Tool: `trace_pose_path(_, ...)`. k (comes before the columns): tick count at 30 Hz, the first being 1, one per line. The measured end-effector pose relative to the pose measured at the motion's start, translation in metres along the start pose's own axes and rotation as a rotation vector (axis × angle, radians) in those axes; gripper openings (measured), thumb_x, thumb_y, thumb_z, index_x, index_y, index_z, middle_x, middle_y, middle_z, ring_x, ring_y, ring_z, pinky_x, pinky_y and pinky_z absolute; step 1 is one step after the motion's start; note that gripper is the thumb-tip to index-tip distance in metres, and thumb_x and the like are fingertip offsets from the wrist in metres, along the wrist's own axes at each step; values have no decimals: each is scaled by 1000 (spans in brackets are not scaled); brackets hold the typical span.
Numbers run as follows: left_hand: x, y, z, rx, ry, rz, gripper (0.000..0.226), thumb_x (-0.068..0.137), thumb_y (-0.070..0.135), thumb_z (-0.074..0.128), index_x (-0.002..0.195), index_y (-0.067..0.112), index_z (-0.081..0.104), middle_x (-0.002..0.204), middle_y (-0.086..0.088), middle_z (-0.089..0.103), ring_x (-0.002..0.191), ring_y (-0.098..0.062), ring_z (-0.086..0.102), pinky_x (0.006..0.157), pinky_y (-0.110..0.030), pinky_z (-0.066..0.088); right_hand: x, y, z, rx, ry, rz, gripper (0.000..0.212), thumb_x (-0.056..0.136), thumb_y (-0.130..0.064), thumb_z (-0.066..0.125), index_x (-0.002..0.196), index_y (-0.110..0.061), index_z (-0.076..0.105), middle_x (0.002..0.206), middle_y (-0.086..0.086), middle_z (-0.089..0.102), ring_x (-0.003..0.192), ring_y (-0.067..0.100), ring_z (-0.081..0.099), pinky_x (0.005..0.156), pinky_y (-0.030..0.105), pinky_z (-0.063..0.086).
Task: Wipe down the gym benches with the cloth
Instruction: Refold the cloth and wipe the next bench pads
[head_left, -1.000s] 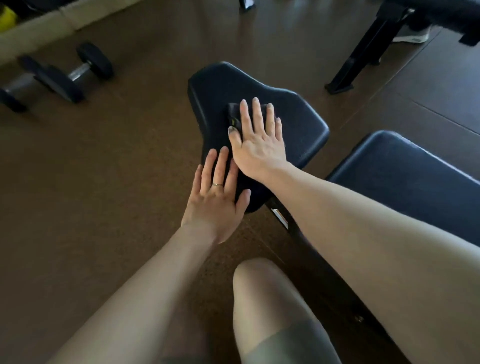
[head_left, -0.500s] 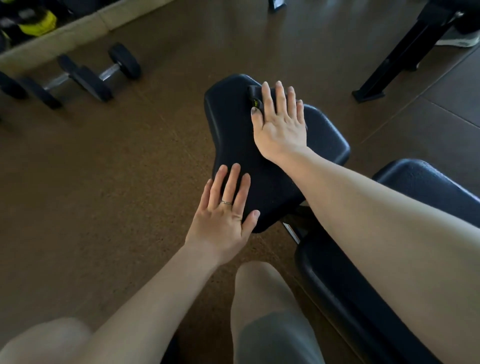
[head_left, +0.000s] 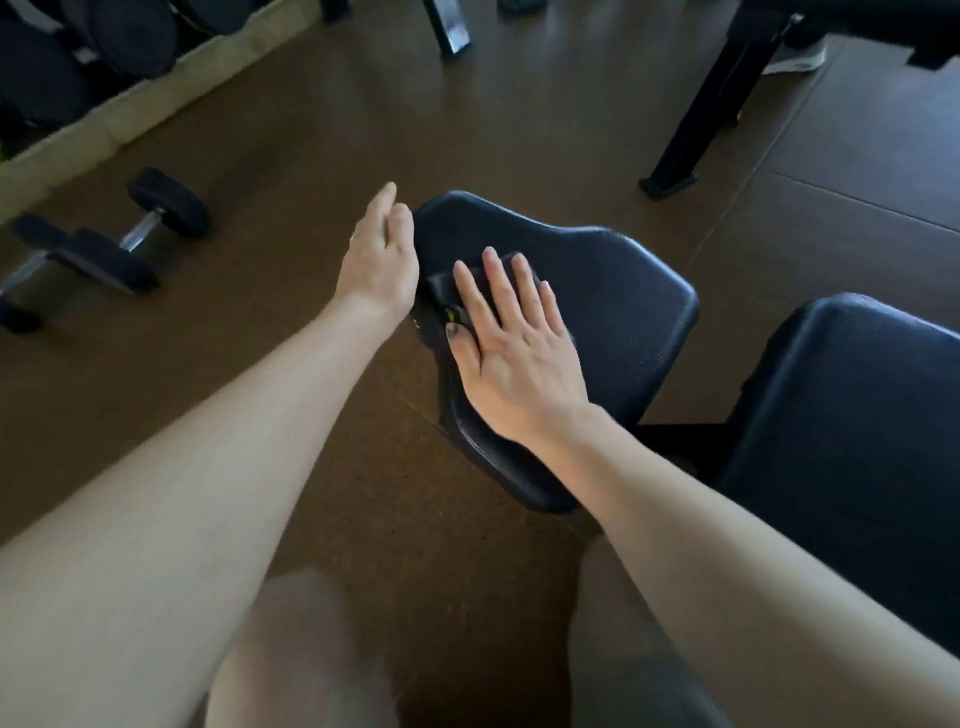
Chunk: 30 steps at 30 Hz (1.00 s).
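Brown rubber gym floor (head_left: 311, 135) filled the background of the head view, the only view on record.

Right hand (head_left: 511, 353) lay flat, fingers straight and slightly spread, pressing a dark folded cloth (head_left: 441, 296) onto the dark blue padded seat pad (head_left: 613, 296) of the bench. Cloth showed only past the thumb and index finger, near the pad's left edge; a small yellow tag was visible at the thumb tip. Nothing was curled round the cloth, so palm pressure alone held it.

Left hand (head_left: 379, 254) sat just left of the cloth, at the pad's far-left edge, fingers straight and together, gripping nothing. Contact with the pad could not be confirmed.

To the right of the pressing hand lay the long dark blue bench pad (head_left: 857, 415), apart from the seat pad across a gap.

Black-ended dumbbell (head_left: 104, 244) lay on the floor well left of both hands. No containers in view.

Risk, judged: cloth close to the pad edge and unpinched, so a stroke further left could push it off onto the floor. Bunched folds under the palm could leave strips unwiped.
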<state>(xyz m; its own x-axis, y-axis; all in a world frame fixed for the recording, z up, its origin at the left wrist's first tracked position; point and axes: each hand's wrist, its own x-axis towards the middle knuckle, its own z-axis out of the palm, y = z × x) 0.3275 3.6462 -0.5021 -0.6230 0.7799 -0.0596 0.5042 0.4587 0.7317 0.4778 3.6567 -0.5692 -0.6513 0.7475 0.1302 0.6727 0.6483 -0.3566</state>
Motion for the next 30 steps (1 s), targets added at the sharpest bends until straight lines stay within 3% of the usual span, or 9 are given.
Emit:
trace_pose_path(3,37,-6,10,-61,-76,70,48,112,39,24,152,27,49,157,4,47,146,-15,40,119,-28,31,51,0,-5,25,51,122,59,108,-50,13,164,-32,5,172,-1,-3,158,21,-10,128,41,-5)
trace_pose_path(6,54,-20,10,-178,-108,88,44,112,32,29,140,25,62,135,10,60,125,-5,51,93,-8,37,84,-5,-5,48,82,226,58,108,-48,16,164,-33,7,172,-1,2,158,21,-5,128,41,-3)
trace_pose_path(7,57,-24,9,-230,-142,82,43,112,31,29,139,25,63,133,11,60,123,-3,51,91,-6,38,88,-6,-6,46,83,250,58,108,-47,16,163,-33,7,172,-1,2,158,21,-5,128,41,-3)
trace_pose_path(11,60,-30,-4,-349,-268,84,54,102,46,31,144,27,60,149,4,56,139,-11,49,121,-35,35,60,-35,-6,53,98,271,58,108,-47,18,164,-33,7,172,-3,1,158,21,-8,128,43,-3)
trace_pose_path(15,58,-29,-14,-462,-420,-32,52,101,60,36,139,36,62,141,3,63,128,-17,58,116,-46,41,11,-64,10,-52,123,202,59,109,-43,29,164,-30,11,172,0,5,159,25,-4,129,45,2)
trace_pose_path(18,61,-33,-10,-514,-516,-16,54,109,52,19,153,36,47,153,4,52,135,-13,50,112,-35,40,22,-62,8,-103,110,214,61,109,-42,32,164,-27,11,172,2,5,159,26,-3,129,47,6)
trace_pose_path(22,64,-36,-12,-591,-583,-12,59,112,47,9,156,27,42,142,8,55,128,-8,54,82,-14,47,66,-58,1,30,107,299,58,108,-46,22,163,-34,8,172,-5,1,158,19,-8,128,39,-5)
trace_pose_path(26,62,-35,-9,-632,-599,17,59,112,47,11,156,26,43,149,1,56,137,-11,52,107,-23,46,108,-48,-10,134,71,487,57,107,-50,19,162,-40,8,172,-6,0,158,15,-9,127,39,-8)
trace_pose_path(30,62,-37,-11,-629,-655,33,65,110,53,6,152,27,47,143,0,62,129,-11,60,91,-22,52,81,-58,-4,78,132,399,58,107,-48,24,163,-37,13,172,-1,4,158,20,-5,128,40,-5)
